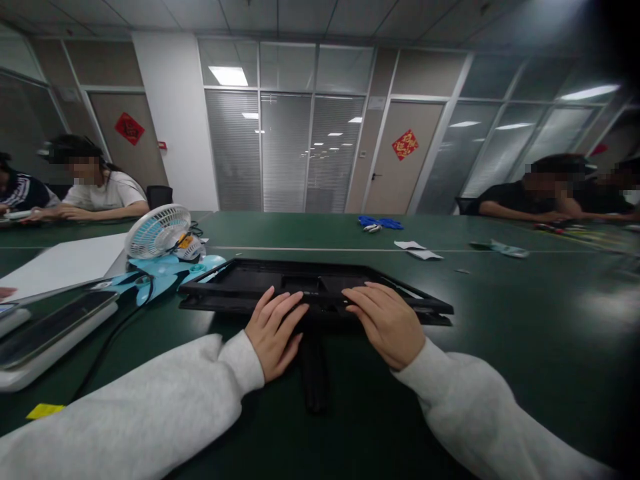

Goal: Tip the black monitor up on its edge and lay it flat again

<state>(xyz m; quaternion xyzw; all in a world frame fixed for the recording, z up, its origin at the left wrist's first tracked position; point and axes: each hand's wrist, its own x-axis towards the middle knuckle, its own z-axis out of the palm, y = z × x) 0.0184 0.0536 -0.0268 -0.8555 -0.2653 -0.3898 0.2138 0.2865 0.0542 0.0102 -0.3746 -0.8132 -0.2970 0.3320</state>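
Black frame (323, 300) lies in front of the wearer, long side across the view, near edge under both hands. Left hand (275, 331): fingers slightly spread over the near edge, thumb lower and apart from them. Right hand (387, 323): fingers close together, bent along the same edge, thumb just below them. Both touch the frame; cannot tell whether either grips it or only rests there. A dark bar (314, 380) runs toward the wearer between the hands, below the frame; its upper end is hidden.

Left side crowded. Blue parts (160, 280) reach the frame's left corner in this view; contact cannot be told. White fan head (159, 233) stands tilted above them, with a black cable (115, 331) curving down past the left sleeve. Farther left: white board (65, 267) and a pale device (55, 333) with a dark top. Yellow tag (46, 411) just beside the left sleeve.

Beyond the frame, on the green bench (500, 300): blue item (385, 223), paper scraps (409, 246), pale blue packet (509, 249), all apart from the frame. Co-workers sit at far left and far right.
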